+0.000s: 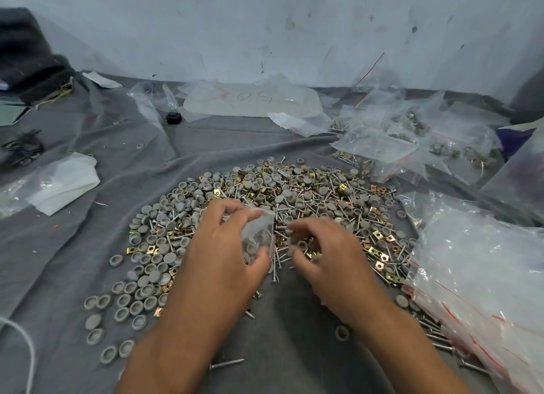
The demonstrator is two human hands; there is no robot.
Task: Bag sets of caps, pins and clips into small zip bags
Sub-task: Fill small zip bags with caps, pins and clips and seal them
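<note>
Grey caps (pixel 141 287) lie on the left of a cloth (pixel 73 246), mixed with pins (pixel 276 264) and gold clips (pixel 379 265) in one big heap. Parts could spill if the small bag (pixel 259 231) tips or its mouth flops closed. Left hand (pixel 223 246) curls round that bag, holding it over the heap. Right hand (pixel 321 252) has bent fingers pinching a few parts beside the bag. Spare bags (pixel 485 276) lie far right
</note>
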